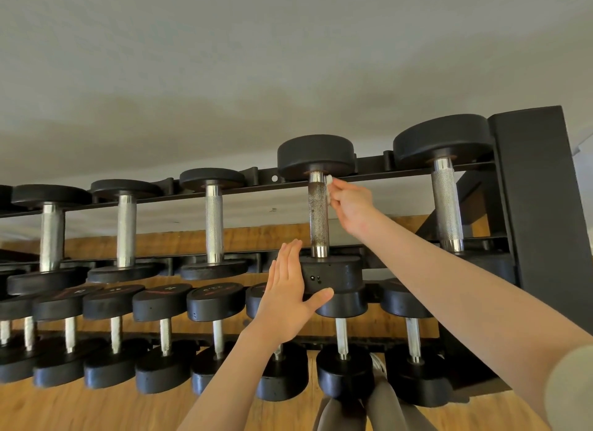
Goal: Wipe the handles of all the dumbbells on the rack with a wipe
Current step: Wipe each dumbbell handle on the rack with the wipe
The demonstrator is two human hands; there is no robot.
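Knurled steel, darker and grubbier than its neighbours: that's the handle getting attention right now on the top tier of the rack.

Head view, since that's the only one. The handle's long axis runs straight from 12 to 6 o'clock in the picture, far weight head at the top, near head at the bottom. The right hand sits just at 3 o'clock of the handle's upper end, fingers curled and pinching a small white wipe that touches the steel right under the far head. So the wipe is at the top of the bar and, I'd say, the stroke to come has to travel down toward 6 o'clock along that axis. The right hand is clearly the nearer one to the handle.

The left hand is flat and open, fingers straight, palm against the 9 o'clock side of the near head with the thumb hooked under it; it looks like it's steadying the dumbbell and holds nothing.

Around it: a brighter handle at 3 o'clock, three more off toward 9 o'clock, and a lower row of smaller dumbbells at 6 to 8 o'clock. Wood floor below. Nothing blocks the downward path, though the back of the bar is hidden, so I can't tell how clean that side is.
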